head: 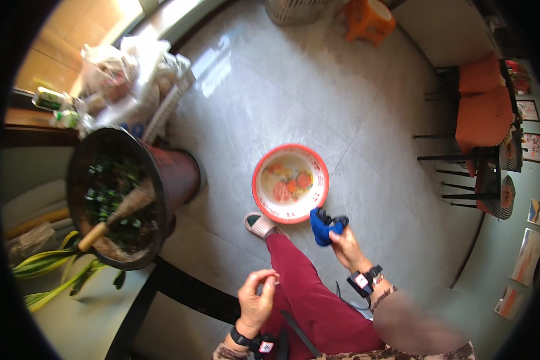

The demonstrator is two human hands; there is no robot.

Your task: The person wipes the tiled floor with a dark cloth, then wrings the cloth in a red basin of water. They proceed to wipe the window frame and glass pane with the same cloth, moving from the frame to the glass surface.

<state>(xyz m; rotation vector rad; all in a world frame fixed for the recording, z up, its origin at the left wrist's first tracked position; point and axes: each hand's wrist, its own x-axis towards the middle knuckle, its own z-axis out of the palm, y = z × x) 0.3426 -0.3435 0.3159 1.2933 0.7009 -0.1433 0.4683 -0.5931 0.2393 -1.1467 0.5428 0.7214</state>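
Observation:
A blue and black cloth item is bunched in my right hand, beside the lower right rim of a red-rimmed basin. The basin stands on the grey floor, with flowers printed inside and what looks like cloudy water at its bottom. My left hand is raised over my left thigh, fingers curled and thumb near the fingertips. Whether something small sits between those fingertips cannot be told. Below the basin my foot in a pale pink slipper rests on the floor.
At left a large plant pot holds a brush with a wooden handle. Plastic bags are piled behind it. An orange stool and a basket stand at the top. Orange chairs line the right side.

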